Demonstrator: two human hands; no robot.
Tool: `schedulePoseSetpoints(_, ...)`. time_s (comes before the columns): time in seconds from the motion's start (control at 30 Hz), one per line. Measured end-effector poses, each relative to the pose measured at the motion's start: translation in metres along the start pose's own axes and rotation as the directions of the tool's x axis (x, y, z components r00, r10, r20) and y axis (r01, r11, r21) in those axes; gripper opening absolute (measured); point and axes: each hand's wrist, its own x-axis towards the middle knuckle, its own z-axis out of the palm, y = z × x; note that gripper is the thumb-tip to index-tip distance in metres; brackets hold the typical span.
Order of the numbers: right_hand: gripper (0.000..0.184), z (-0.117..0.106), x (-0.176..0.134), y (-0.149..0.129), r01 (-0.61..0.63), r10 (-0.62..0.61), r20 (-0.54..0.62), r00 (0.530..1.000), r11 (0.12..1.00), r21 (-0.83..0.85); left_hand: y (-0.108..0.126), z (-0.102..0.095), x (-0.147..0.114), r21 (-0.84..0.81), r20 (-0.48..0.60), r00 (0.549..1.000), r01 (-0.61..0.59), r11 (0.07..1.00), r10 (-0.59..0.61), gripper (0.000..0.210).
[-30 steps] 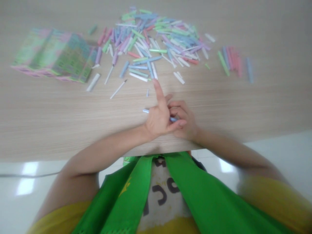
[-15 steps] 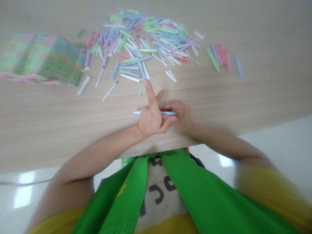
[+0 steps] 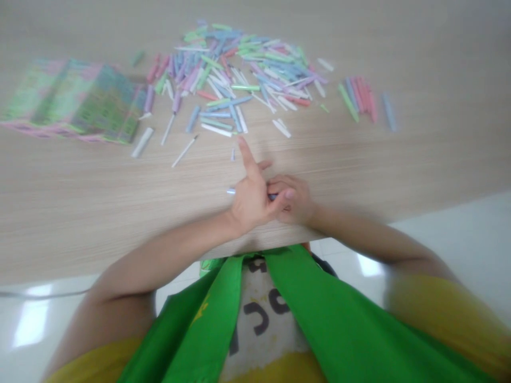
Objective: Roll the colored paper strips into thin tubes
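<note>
Clasping a blue pen (image 3: 230,191) between both hands near the counter's (image 3: 120,218) front edge, a worker seems to have the left hand (image 3: 252,199) closed round the barrel, forefinger outstretched and lower fingers hidden, while the right hand's (image 3: 297,201) curled grip covers one end. Good handling probably calls for a firm left hold, light right fingers and a level barrel, clear of the scattered pen parts (image 3: 245,88) ahead.

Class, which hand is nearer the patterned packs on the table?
Left. The left hand is nearer, right of the patterned packs; the right hand is farther right, past the left.
</note>
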Motion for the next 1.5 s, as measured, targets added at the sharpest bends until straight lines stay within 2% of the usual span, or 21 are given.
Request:
schedulePoseSetpoints(0.07,0.008,0.001,0.002,0.000,-0.102,0.102,-0.009,0.995,0.995,0.010,0.000,-0.001,0.004,-0.012,-0.033,0.999,0.033,0.999,-0.033,0.097)
schedulePoseSetpoints(0.13,0.018,0.000,0.006,0.001,-0.219,0.223,-0.059,0.973,0.974,0.065,-0.002,-0.006,0.009,-0.006,-0.083,0.996,0.046,0.999,-0.046,0.089)
schedulePoseSetpoints(0.23,0.036,-0.004,0.015,0.005,-0.368,0.416,-0.126,0.901,0.883,0.290,-0.004,-0.020,0.018,0.071,-0.113,0.994,0.000,0.997,0.008,0.077)
schedulePoseSetpoints(0.3,0.045,-0.007,0.022,0.008,-0.419,0.524,-0.142,0.840,0.791,0.446,-0.003,-0.034,0.024,0.174,-0.081,0.995,-0.035,0.984,0.050,0.064)
schedulePoseSetpoints(0.37,0.050,-0.011,0.027,0.010,-0.435,0.582,-0.141,0.801,0.727,0.531,-0.003,-0.047,0.032,0.297,0.012,1.000,-0.022,0.955,0.019,0.055)
schedulePoseSetpoints(0.43,0.055,-0.013,0.031,0.010,-0.437,0.600,-0.146,0.787,0.708,0.555,-0.002,-0.057,0.039,0.405,0.193,0.979,-0.019,0.914,-0.065,0.051)
schedulePoseSetpoints(0.53,0.060,-0.014,0.033,0.012,-0.467,0.622,-0.148,0.768,0.704,0.534,-0.002,-0.063,0.046,0.433,0.469,0.873,-0.094,0.897,-0.134,0.040)
schedulePoseSetpoints(0.57,0.061,-0.013,0.033,0.013,-0.478,0.630,-0.150,0.762,0.703,0.527,-0.003,-0.062,0.047,0.409,0.504,0.852,-0.095,0.908,-0.138,0.036)
schedulePoseSetpoints(0.6,0.061,-0.013,0.033,0.014,-0.484,0.636,-0.153,0.756,0.701,0.524,-0.005,-0.060,0.046,0.381,0.501,0.854,-0.072,0.922,-0.140,0.031)
schedulePoseSetpoints(0.67,0.060,-0.012,0.032,0.017,-0.483,0.645,-0.167,0.746,0.696,0.531,-0.010,-0.052,0.042,0.314,0.408,0.897,0.034,0.949,-0.167,0.021)
schedulePoseSetpoints(0.73,0.059,-0.012,0.032,0.019,-0.474,0.645,-0.182,0.742,0.698,0.538,-0.017,-0.042,0.038,0.196,0.303,0.930,0.154,0.968,-0.209,0.041)
schedulePoseSetpoints(0.8,0.059,-0.014,0.033,0.019,-0.468,0.638,-0.185,0.747,0.703,0.535,-0.024,-0.035,0.037,0.013,0.260,0.932,0.259,0.966,-0.253,0.065)
schedulePoseSetpoints(0.9,0.060,-0.018,0.034,0.017,-0.465,0.625,-0.194,0.756,0.721,0.514,-0.031,-0.034,0.042,-0.298,0.326,0.889,0.419,0.858,-0.321,0.072)
schedulePoseSetpoints(0.97,0.060,-0.020,0.035,0.016,-0.459,0.606,-0.220,0.765,0.752,0.474,-0.031,-0.038,0.047,-0.435,0.451,0.824,0.538,0.722,-0.343,0.066)
schedulePoseSetpoints(1.03,0.057,-0.022,0.035,0.015,-0.445,0.576,-0.254,0.777,0.788,0.425,-0.031,-0.043,0.051,-0.482,0.566,0.757,0.626,0.614,-0.327,0.064)
schedulePoseSetpoints(1.1,0.054,-0.023,0.034,0.014,-0.427,0.547,-0.281,0.789,0.816,0.390,-0.031,-0.044,0.053,-0.471,0.627,0.722,0.650,0.596,-0.292,0.055)
schedulePoseSetpoints(1.17,0.051,-0.023,0.032,0.013,-0.408,0.519,-0.296,0.802,0.838,0.362,-0.033,-0.042,0.052,-0.450,0.654,0.718,0.623,0.640,-0.239,0.046)
schedulePoseSetpoints(1.27,0.047,-0.023,0.030,0.011,-0.376,0.468,-0.320,0.824,0.874,0.308,-0.038,-0.034,0.048,-0.488,0.595,0.777,0.553,0.676,-0.206,0.041)
schedulePoseSetpoints(1.33,0.047,-0.023,0.030,0.011,-0.365,0.444,-0.336,0.831,0.890,0.274,-0.041,-0.029,0.047,-0.547,0.511,0.823,0.534,0.645,-0.248,0.053)
schedulePoseSetpoints(1.4,0.047,-0.025,0.031,0.011,-0.369,0.438,-0.346,0.830,0.895,0.250,-0.042,-0.028,0.047,-0.589,0.496,0.828,0.543,0.599,-0.262,0.064)
schedulePoseSetpoints(1.5,0.049,-0.028,0.030,0.012,-0.381,0.437,-0.347,0.830,0.898,0.220,-0.041,-0.029,0.048,-0.611,0.567,0.813,0.522,0.595,-0.131,0.054)
